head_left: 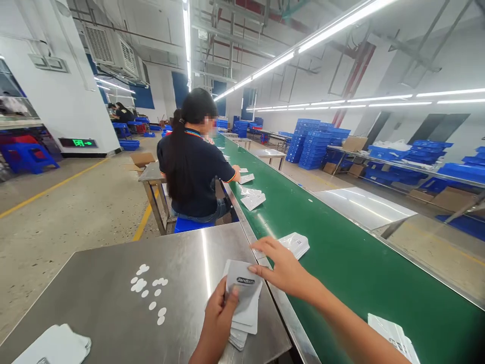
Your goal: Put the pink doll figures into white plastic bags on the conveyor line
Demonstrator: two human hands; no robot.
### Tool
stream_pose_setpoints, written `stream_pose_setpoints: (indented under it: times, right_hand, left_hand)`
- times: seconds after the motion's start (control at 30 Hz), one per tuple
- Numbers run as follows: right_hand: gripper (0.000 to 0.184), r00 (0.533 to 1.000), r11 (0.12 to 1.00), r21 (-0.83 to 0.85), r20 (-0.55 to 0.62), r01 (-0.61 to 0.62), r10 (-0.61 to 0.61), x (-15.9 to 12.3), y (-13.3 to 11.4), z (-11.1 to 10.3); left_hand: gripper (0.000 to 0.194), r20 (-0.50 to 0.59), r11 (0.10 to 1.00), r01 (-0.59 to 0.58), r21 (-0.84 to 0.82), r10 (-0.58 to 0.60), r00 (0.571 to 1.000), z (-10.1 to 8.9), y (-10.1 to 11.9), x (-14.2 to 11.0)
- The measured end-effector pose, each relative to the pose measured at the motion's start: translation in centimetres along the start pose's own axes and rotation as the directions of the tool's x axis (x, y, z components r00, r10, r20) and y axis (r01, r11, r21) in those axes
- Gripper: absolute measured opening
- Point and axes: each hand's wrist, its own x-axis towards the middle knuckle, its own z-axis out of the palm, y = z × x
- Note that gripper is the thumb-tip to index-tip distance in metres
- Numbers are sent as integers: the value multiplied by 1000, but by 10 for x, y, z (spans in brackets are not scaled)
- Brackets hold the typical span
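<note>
My left hand [221, 311] is closed around a small stack of flat white packets [242, 296], thumb on top. The uppermost packet carries a dark oval logo. My right hand [282, 265] reaches in from the right with its fingers stretched out and apart. Its thumb tip is at the upper right edge of the top packet; whether it presses on it I cannot tell. Just beyond this hand, a pile of white packets in clear wrapping [297, 244] lies on the green conveyor belt [326, 242]. Below the held stack, more packets [238, 338] rest on the metal table [174, 253].
Several small white discs [144, 293] are scattered on the table. White flat pieces [56, 346] lie at its near left corner. More packets [394, 336] are on the belt at lower right. A co-worker [193, 162] sits ahead, beside the belt. Blue crates [312, 146] stand beyond it.
</note>
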Motion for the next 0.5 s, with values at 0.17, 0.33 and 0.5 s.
stream_pose_setpoints:
  times: [0.17, 0.33, 0.5]
  right_hand:
    - [27, 962, 978, 117, 233, -171, 140, -5, 48, 45]
    - [29, 953, 962, -82, 137, -262, 271, -8, 87, 75]
    - [36, 975, 962, -158, -7, -221, 223, 0, 76, 75]
  left_hand:
    - [50, -93, 996, -57, 62, 63, 994, -40, -13, -15]
    - [52, -437, 525, 164, 835, 452, 778, -151, -30, -54]
    - [58, -560, 130, 564, 815, 428, 710, -242, -55, -109]
